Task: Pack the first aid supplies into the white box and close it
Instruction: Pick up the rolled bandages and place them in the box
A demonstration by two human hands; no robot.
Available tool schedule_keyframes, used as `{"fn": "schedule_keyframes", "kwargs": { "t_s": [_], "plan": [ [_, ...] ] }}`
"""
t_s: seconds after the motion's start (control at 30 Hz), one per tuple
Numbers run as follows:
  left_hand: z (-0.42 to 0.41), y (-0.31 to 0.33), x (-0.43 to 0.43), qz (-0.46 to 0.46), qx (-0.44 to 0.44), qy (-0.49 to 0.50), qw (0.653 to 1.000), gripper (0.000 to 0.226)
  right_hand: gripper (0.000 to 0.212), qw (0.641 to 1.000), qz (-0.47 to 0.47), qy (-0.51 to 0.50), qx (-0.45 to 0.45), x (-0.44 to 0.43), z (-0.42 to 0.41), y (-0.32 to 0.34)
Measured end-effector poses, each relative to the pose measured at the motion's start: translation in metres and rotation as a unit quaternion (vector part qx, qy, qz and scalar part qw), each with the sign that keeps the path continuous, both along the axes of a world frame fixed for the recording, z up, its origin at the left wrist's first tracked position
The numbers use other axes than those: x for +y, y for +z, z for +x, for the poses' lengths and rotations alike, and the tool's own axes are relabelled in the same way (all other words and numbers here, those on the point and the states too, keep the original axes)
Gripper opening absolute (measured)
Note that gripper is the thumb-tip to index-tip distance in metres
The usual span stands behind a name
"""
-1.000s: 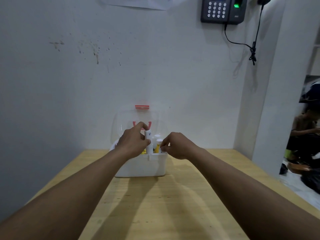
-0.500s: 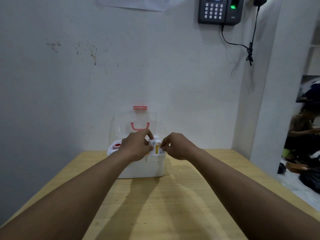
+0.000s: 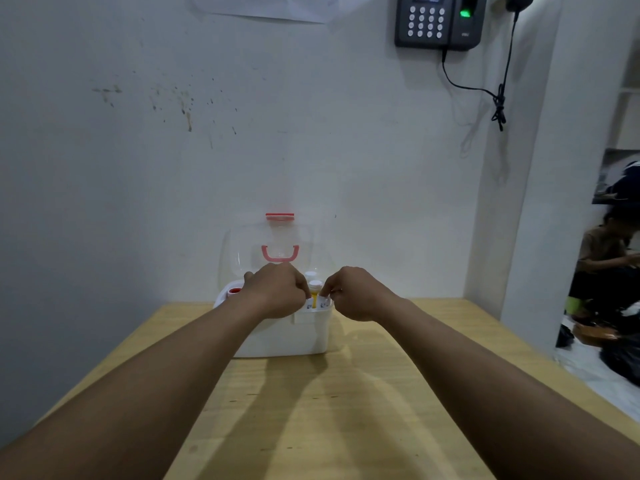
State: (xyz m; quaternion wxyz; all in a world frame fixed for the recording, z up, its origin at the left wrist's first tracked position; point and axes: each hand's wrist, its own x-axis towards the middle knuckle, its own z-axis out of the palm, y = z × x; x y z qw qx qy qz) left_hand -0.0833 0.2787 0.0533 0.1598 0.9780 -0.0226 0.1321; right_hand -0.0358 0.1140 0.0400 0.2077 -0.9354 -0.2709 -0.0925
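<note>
The white box (image 3: pixel 287 337) stands at the far end of the wooden table (image 3: pixel 311 410), against the wall. Its clear lid (image 3: pixel 242 251) is up, with a pink handle (image 3: pixel 280 255) and a red latch (image 3: pixel 280 216). My left hand (image 3: pixel 277 292) reaches into the box, fingers closed on a white tube (image 3: pixel 308 304) that is mostly hidden. My right hand (image 3: pixel 353 292) pinches a white blue-printed item (image 3: pixel 325 302) at the box's right rim. Between the hands stands a yellow bottle with a white cap (image 3: pixel 315 289). A red-capped item (image 3: pixel 235 291) sits at the box's left end.
The wall rises directly behind the box. A keypad device (image 3: pixel 438 20) with a dangling black cable (image 3: pixel 498 109) hangs on it at the upper right. On the right, past the table edge and a white pillar (image 3: pixel 554 202), a person (image 3: pixel 609 258) sits on the floor.
My left hand has pushed the white tube from upright above the rim down into the box. My right hand has stayed at the right rim.
</note>
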Motion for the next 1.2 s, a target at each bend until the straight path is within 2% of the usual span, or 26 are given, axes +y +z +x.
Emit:
{"fn": "schedule_keyframes", "kwargs": {
  "t_s": [0.43,0.63,0.77,0.93,1.2],
  "plan": [
    [0.004,0.004,0.006,-0.048,-0.019,0.010,0.999,0.032,0.039,0.999,0.027,-0.009,-0.021,-0.003,-0.009,0.007],
    [0.006,0.008,0.011,-0.064,-0.081,-0.001,0.995,0.027,0.031,0.997,0.049,-0.027,-0.047,0.001,-0.002,0.013],
    [0.017,0.013,0.020,-0.027,-0.135,0.006,0.990,0.029,0.039,0.995,0.040,-0.044,-0.080,0.007,0.007,0.025],
    [0.033,0.025,0.039,-0.005,-0.179,0.038,0.983,0.043,0.051,0.995,0.033,-0.057,-0.081,0.020,0.024,0.046],
    [0.068,0.044,0.081,-0.019,-0.175,0.103,0.979,0.056,0.064,0.996,0.005,-0.057,-0.066,0.046,0.062,0.074]
  ]
}}
